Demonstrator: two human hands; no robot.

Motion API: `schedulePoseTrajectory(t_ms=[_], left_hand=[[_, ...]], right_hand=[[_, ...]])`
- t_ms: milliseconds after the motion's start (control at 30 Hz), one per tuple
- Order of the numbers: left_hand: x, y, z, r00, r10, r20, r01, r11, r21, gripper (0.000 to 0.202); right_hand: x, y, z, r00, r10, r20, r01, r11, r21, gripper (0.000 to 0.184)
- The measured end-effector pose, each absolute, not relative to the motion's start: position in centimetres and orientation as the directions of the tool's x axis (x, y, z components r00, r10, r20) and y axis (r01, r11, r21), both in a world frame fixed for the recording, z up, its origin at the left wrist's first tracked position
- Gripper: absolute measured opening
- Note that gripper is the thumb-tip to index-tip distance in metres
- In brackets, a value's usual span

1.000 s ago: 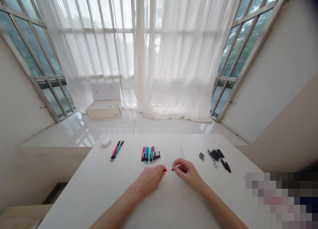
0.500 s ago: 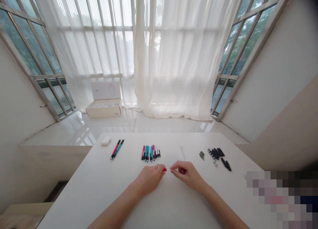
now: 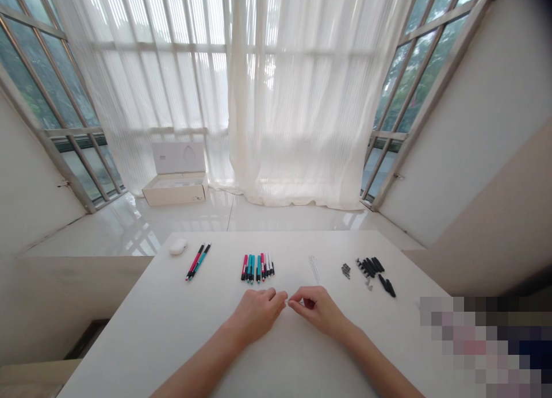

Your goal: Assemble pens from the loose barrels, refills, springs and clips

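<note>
While both hands sit on the near side of the row of pen barrels (image 3: 259,267), the gap between their fingertips has nearly closed. Half a second ago, a red end stuck out of the left hand (image 3: 261,313) and a thin white rod (image 3: 288,302) bridged the space to the right hand (image 3: 319,307). Now the red piece is out of sight, tucked behind the left fingers, which are curled in with the thumb, and the rod is down to a pale sliver where the two hands almost meet, slightly right of the row and nearer the person. The right thumb and forefinger are pinched together at the tips on that rod, with an open loop behind them. How much of it lies inside the red piece cannot be told.

The row itself keeps its order, with red, teal and white barrels side by side, each dark at the near end. To its left, two pens (image 3: 200,262), one red and one teal, lie slanted on the desk (image 3: 142,329), with a white case (image 3: 177,247) beyond them. To the row's right come several thin rods (image 3: 313,270), then a cluster of small grey pieces (image 3: 346,271), and farthest off the black pieces (image 3: 371,267); none of these has been disturbed.
</note>
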State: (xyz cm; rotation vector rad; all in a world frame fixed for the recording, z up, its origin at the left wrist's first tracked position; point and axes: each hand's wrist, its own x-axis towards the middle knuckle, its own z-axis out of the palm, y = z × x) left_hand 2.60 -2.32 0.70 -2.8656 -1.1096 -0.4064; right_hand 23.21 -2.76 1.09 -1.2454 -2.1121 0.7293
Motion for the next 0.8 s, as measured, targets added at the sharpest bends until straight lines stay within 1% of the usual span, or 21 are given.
schedulePoseTrajectory(t_ms=[133, 233, 300, 367, 433, 467, 533, 633, 800], left_hand=[[2.6, -2.4, 0.7, 0.726, 0.651, 0.221, 0.663, -0.748, 0.025, 0.013], [2.6, -2.3, 0.7, 0.72, 0.66, 0.214, 0.671, -0.741, 0.03, 0.015], [2.6, -2.3, 0.7, 0.706, 0.672, 0.223, 0.681, -0.731, 0.043, 0.018], [2.6, -2.2, 0.6, 0.687, 0.686, 0.238, 0.696, -0.716, 0.055, 0.02], [2.6, -2.2, 0.5, 0.673, 0.696, 0.249, 0.707, -0.705, 0.06, 0.02], [2.6, -2.1, 0.5, 0.668, 0.699, 0.254, 0.711, -0.701, 0.06, 0.021], [2.5, -2.1, 0.3, 0.657, 0.705, 0.267, 0.718, -0.693, 0.065, 0.021], [2.5, -2.0, 0.1, 0.638, 0.715, 0.286, 0.727, -0.682, 0.084, 0.021], [2.4, -2.1, 0.1, 0.626, 0.73, 0.276, 0.735, -0.67, 0.104, 0.023]], right_hand=[[23.0, -3.0, 1.3, -0.436, 0.877, 0.203, 0.567, 0.443, -0.695, 0.027], [23.9, -2.5, 1.8, -0.439, 0.881, 0.177, 0.572, 0.426, -0.701, 0.029], [25.5, -1.8, 2.1, -0.331, 0.922, 0.202, 0.632, 0.376, -0.678, 0.033], [27.6, -0.9, 2.3, -0.14, 0.952, 0.272, 0.742, 0.283, -0.608, 0.036], [30.0, -0.2, 2.2, 0.034, 0.942, 0.333, 0.849, 0.149, -0.507, 0.035], [31.1, 0.0, 2.1, 0.101, 0.934, 0.342, 0.886, 0.072, -0.459, 0.034], [33.0, 0.2, 1.8, 0.203, 0.927, 0.315, 0.92, -0.071, -0.385, 0.03], [34.5, 0.1, 1.4, 0.287, 0.928, 0.239, 0.926, -0.205, -0.316, 0.026], [34.8, 0.1, 1.0, 0.303, 0.937, 0.174, 0.931, -0.252, -0.265, 0.023]])
